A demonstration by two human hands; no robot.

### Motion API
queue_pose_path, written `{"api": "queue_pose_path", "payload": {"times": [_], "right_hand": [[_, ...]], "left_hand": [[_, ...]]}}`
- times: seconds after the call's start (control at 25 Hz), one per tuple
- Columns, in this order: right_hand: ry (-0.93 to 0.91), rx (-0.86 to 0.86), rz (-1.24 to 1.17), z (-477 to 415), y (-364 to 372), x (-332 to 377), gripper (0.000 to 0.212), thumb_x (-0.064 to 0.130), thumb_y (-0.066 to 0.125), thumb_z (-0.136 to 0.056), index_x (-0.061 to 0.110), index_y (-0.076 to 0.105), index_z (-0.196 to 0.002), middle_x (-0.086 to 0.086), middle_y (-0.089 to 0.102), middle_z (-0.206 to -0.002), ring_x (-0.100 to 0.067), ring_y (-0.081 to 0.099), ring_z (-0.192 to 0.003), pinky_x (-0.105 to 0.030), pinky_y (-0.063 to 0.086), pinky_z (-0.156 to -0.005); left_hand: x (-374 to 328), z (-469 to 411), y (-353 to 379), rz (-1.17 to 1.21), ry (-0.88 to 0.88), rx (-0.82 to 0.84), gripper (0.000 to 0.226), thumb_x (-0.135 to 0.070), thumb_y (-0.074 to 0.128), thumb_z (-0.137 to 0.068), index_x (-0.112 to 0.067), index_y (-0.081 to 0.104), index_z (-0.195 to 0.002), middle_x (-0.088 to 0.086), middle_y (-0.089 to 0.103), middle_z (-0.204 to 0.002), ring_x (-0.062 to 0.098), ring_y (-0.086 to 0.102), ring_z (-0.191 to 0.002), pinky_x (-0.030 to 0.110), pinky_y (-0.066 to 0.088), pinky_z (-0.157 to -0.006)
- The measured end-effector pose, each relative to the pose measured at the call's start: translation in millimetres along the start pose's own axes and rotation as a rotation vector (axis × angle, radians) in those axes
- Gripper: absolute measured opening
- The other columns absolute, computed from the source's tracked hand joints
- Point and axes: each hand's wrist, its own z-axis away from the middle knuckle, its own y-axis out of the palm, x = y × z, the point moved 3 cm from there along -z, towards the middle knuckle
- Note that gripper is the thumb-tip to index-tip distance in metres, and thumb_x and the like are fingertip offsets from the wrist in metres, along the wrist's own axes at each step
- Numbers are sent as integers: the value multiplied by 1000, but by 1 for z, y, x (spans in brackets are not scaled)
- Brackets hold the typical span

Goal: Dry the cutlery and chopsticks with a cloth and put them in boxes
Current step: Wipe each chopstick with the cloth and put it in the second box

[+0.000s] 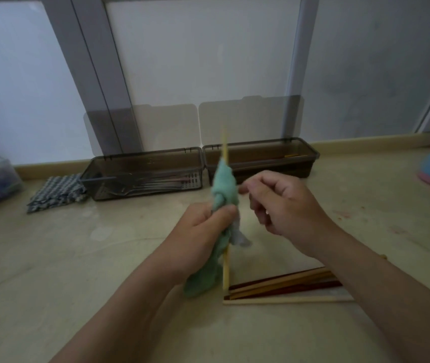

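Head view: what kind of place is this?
Probably a home kitchen, not certain: a beige counter set against frosted window panes, an open-lidded box holding cutlery with a second box beside it, and a folded checked cloth.

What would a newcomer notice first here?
The left hand gripping a green cloth round an upright chopstick, mid-frame. Behind it, the open left box holds cutlery, with the open right box beside it. More chopsticks lie at lower right.
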Motion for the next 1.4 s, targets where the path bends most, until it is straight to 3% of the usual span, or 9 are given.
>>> {"api": "queue_pose_path", "payload": {"times": [0.08,0.16,0.36,0.6,0.76,0.92,1.08,1.24,1.4], "right_hand": [[154,-3,-266,-2,2,-6,29,26,49,-104,13,68,-88,-1,54,-73,-13,47,-58,-23,31,-40],[256,-23,-445,-3,8,-11,27,26,51,-103,12,68,-86,-3,53,-74,-12,46,-57,-24,27,-41],[332,-421,-624,-14,-24,-17,30,25,52,-102,9,66,-81,-2,52,-63,-10,49,-47,-24,29,-40],[275,-657,-618,-23,-60,-15,26,28,43,-106,14,58,-90,-5,62,-69,-19,62,-56,-25,45,-44],[-99,-549,-376,-44,-66,13,20,14,39,-107,19,57,-99,-13,64,-85,-24,69,-78,-33,62,-68],[-393,-414,394,-88,-40,14,23,13,41,-104,16,64,-109,-7,63,-93,-22,63,-85,-30,53,-71],[-242,-214,852,-132,-35,-26,25,16,45,-103,12,70,-106,-13,65,-99,-31,59,-92,-30,35,-70],[-5,-122,941,-135,-36,-44,28,9,46,-98,-2,72,-98,-22,69,-100,-35,61,-92,-43,50,-80],[87,-88,892,-120,-41,-33,38,5,43,-97,8,64,-128,-11,62,-133,-30,55,-123,-39,42,-105]], "left_hand": [[0,3,6,-80,-22,220,30,-28,46,-97,-10,59,-77,-2,63,-62,10,56,-56,23,45,-59],[2,4,7,-107,-31,289,33,-35,48,-90,-6,60,-78,4,59,-65,17,52,-58,28,43,-59],[4,2,4,-163,-22,325,32,-38,51,-88,-10,56,-72,6,49,-63,20,45,-57,32,38,-57],[7,2,-9,-162,-13,254,26,-35,52,-91,-16,55,-73,7,49,-66,20,45,-59,32,39,-56],[10,-2,-16,-169,43,7,28,-27,49,-96,-19,55,-71,0,50,-62,15,46,-57,34,40,-59],[13,-5,-15,-193,72,-76,33,-24,48,-97,-20,52,-64,-7,47,-56,9,44,-53,28,39,-53],[15,-6,-17,-245,96,-110,33,-25,48,-96,-20,50,-64,-10,43,-56,6,43,-52,21,38,-51],[16,-8,-18,-240,99,-129,34,-27,48,-96,-20,49,-63,-11,43,-55,4,43,-51,18,37,-49],[18,-7,-20,-222,79,-157,33,-27,48,-96,-20,50,-64,-11,44,-55,3,44,-51,16,38,-48]]}}
